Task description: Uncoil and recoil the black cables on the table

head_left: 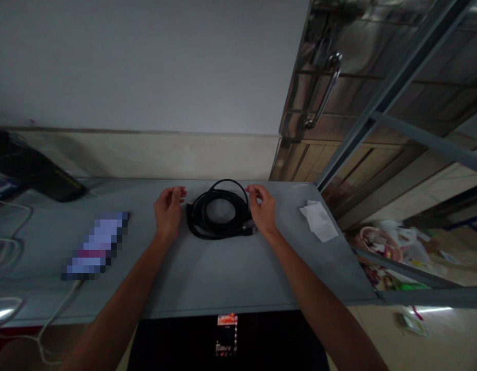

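A black cable (199, 226) lies coiled in several loops on the grey table, one loose loop standing out at the top. Its plug ends (246, 232) rest at the lower right of the coil. Just left of the coil is my left hand (168, 210), fingers loosely curled and a little apart, holding nothing. On the opposite side, my right hand (263, 208) is half curled close by the coil's right edge. I see nothing gripped in it; whether its fingertips touch the cable I cannot tell.
On the grey table (223, 278) a phone (97, 245), its screen blurred, has a white charging cable (66, 299). A black object (48, 172) stands at back left. White paper (319, 220) lies right. Beyond are a metal frame (362, 139) and a basket (379, 245).
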The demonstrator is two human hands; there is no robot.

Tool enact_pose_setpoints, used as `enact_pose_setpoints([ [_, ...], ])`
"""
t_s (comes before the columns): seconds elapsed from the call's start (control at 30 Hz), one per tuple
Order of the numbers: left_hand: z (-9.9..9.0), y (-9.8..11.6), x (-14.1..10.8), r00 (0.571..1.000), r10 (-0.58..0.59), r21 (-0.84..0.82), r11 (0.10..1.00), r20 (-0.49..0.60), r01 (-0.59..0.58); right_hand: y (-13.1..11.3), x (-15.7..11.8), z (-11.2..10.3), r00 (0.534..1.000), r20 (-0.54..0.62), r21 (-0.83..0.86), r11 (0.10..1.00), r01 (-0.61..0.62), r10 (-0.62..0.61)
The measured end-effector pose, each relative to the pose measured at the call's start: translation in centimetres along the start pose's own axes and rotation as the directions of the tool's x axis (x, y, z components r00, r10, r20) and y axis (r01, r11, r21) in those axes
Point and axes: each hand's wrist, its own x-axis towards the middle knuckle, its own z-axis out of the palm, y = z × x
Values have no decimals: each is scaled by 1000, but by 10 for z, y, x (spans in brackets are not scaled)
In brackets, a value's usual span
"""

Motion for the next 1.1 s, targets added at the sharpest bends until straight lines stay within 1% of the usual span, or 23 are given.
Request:
enact_pose_setpoints([
  [0.5, 0, -3, 1, 1000, 23, -4, 1000, -7, -23, 2, 0, 1, 1000, -2, -4, 1000, -9, 9],
  [1.1, -1, -1, 1, 1000, 9, 9, 1000, 1, -9, 1, 0, 0, 1000, 8, -1, 1000, -17, 17],
])
